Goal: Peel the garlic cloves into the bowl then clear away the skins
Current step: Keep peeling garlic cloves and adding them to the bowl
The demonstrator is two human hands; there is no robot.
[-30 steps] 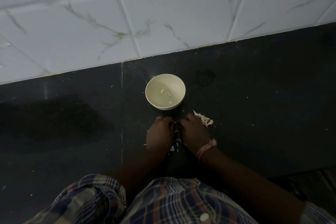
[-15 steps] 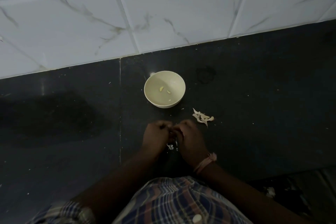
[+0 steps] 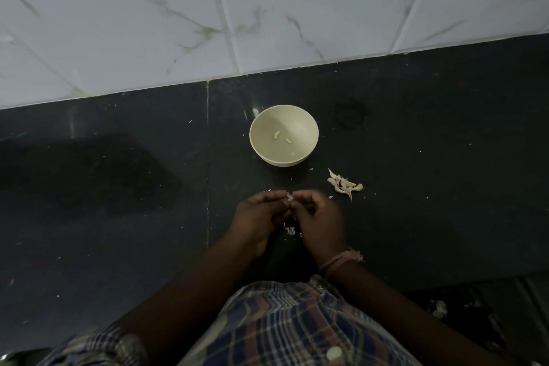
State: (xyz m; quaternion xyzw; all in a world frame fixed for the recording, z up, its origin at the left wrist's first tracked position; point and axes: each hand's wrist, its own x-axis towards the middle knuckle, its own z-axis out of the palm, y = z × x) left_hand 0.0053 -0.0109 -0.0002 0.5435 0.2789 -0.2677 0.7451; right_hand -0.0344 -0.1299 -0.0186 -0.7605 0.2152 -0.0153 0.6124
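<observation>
Both hands meet over the dark counter, near its front edge. The left hand [image 3: 258, 218] and the right hand [image 3: 319, 221] curl their fingers and pinch one small garlic clove [image 3: 289, 197] between them. It is too hidden to tell which way it points. I think small, gentle pulls work best, keeping skin off the bowl. Farther back lie loose skins [image 3: 344, 184], then the bowl [image 3: 283, 134] holding two peeled cloves.

No writing, label, brand, number or sign can be read anywhere: the bowl [image 3: 283, 135], the tiled wall [image 3: 267, 9] and the dark table [image 3: 430, 157] all show plain surfaces.
</observation>
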